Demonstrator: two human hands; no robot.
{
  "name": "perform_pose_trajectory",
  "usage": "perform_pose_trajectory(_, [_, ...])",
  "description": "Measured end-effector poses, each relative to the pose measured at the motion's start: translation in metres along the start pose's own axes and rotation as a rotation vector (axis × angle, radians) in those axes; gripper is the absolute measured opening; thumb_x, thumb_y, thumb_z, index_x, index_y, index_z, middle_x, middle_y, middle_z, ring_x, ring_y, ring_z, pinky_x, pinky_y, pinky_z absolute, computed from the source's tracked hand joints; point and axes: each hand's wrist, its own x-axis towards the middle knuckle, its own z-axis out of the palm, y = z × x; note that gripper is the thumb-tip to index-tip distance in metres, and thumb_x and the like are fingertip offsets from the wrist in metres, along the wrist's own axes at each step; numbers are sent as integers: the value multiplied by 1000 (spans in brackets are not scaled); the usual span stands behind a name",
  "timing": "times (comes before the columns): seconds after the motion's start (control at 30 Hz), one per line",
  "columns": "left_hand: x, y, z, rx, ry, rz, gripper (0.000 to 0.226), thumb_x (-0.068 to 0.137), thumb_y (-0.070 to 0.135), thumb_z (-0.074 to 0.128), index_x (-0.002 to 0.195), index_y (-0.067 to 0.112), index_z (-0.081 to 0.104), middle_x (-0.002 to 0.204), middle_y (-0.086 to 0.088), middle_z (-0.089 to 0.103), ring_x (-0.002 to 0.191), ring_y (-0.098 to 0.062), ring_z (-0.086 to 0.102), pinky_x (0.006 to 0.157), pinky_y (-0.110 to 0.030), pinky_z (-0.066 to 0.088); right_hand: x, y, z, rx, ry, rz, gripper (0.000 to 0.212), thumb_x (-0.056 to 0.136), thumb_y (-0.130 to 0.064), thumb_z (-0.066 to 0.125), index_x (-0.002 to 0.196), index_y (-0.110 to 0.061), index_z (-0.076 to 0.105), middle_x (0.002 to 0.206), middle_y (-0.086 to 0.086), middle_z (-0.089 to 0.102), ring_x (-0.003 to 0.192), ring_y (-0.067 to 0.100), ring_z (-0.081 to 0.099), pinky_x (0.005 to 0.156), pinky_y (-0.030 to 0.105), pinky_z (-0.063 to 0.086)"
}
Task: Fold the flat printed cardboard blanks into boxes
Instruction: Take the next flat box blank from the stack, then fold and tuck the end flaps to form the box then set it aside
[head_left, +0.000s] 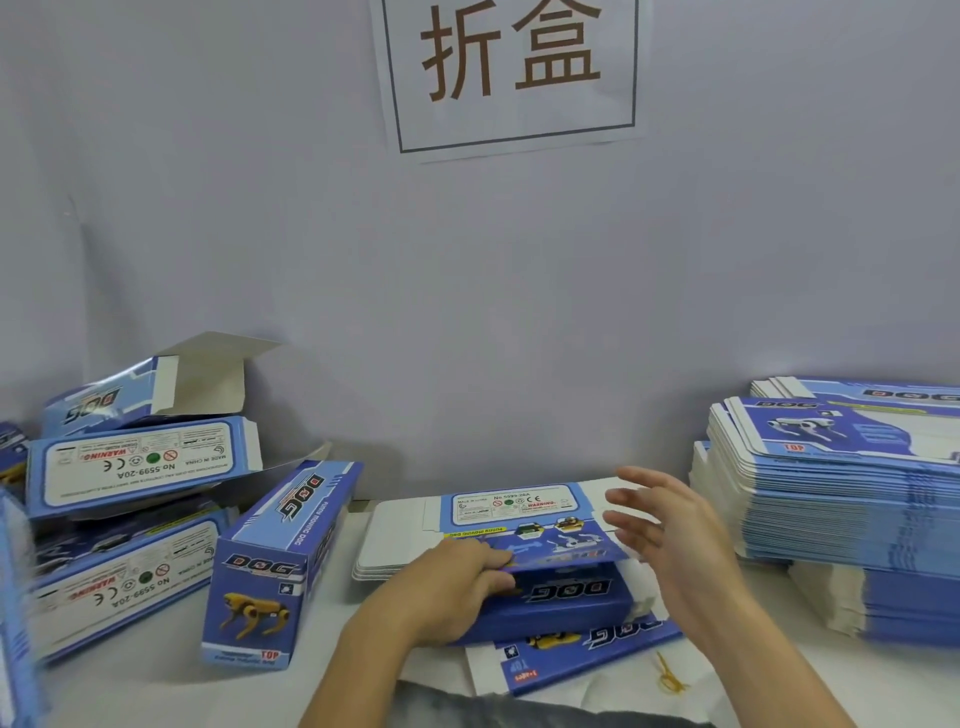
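Observation:
A blue printed cardboard blank (535, 525) lies partly raised in front of me on a small pile of flat blanks (571, 644). My left hand (452, 582) grips its near left edge, thumb on top and fingers tucked beneath. My right hand (670, 540) hovers at the blank's right end with fingers spread and straight, holding nothing. Several folded blue boxes (275, 561) lie to the left, one with an open white flap (202, 384).
A tall stack of flat blanks (841, 493) stands at the right on the white table (156, 680). A yellow rubber band (670, 675) lies near the front edge. A grey wall with a paper sign (514, 73) rises close behind.

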Motion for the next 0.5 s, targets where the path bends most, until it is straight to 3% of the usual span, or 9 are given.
perform_pose_trajectory(0.17, [0,4,-4,95,598,-38,35,107,32,36,131,41,60,108,0,71,94,-25,64,77,-37,51,-2,-7,0,-48,227,-347,32,98,1,47,97,-23,68,84,-2,70,85,18,67,66,28,50])
perform_pose_trajectory(0.27, [0,-2,-15,-140,947,40,30,105,24,44,115,20,73,71,-2,68,60,-23,61,53,-39,49,0,-2,1,-143,161,-317,31,98,-1,47,98,-25,67,89,0,70,88,20,67,66,29,49])
perform_pose_trajectory(0.33, [-4,1,-25,-327,1140,96,27,103,22,50,98,10,75,57,7,59,47,-11,50,44,-30,39,1,4,3,-201,68,-236,28,100,-4,48,103,-24,68,94,3,71,89,19,67,64,28,50])
perform_pose_trajectory(0.4, [-10,7,-38,-631,1251,123,31,102,28,52,79,13,67,51,12,49,45,-7,42,41,-17,30,1,6,6,-214,-12,-187,24,102,-11,49,111,-23,68,99,1,71,89,14,67,57,21,50])
perform_pose_trajectory(0.43, [-13,10,-44,-830,1256,136,32,101,32,51,76,18,63,54,13,53,49,-3,46,46,-15,34,1,6,7,-203,-33,-185,24,104,-16,49,117,-24,66,105,0,71,94,14,67,59,21,51])
perform_pose_trajectory(0.5, [-18,13,-56,-1223,1153,160,26,101,36,50,83,24,64,71,14,69,66,-2,63,57,-22,53,-1,4,7,-183,-42,-221,28,105,-30,47,130,-29,59,124,-3,65,112,15,61,83,32,52])
